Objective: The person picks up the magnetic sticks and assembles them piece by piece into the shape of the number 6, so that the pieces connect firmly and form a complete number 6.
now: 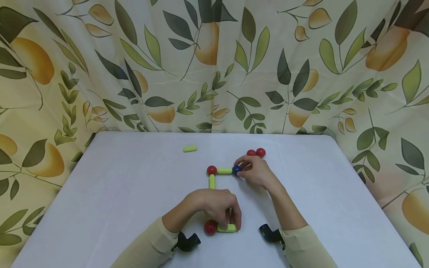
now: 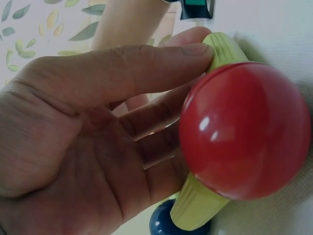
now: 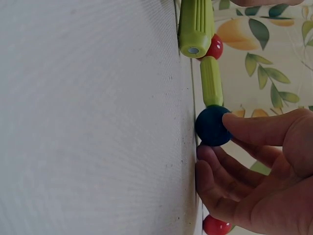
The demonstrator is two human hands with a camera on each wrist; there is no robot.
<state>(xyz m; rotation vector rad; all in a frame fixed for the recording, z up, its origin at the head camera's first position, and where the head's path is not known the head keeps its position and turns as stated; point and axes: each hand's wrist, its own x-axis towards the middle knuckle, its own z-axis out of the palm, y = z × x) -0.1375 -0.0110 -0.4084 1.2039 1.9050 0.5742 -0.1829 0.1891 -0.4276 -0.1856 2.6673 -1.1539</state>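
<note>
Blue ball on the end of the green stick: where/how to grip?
Likely best: pinch the blue ball across its middle, coming from the right in the head view. The green stick meets its left side; the round shape suits thumb and fingertips opposed.

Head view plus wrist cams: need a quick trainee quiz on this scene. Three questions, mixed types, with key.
1. Multiple choice: what colour is the ball that the right hand holds?
A) red
B) blue
C) yellow-green

2. True or false: the left hand pinches a yellow-green rod whose one end meets the near red ball.

3. Short answer: in the head view, what lies at the back of the table, left of the pair of red balls and touching no other piece?

Key:
1. B
2. True
3. A loose yellow-green rod
</note>
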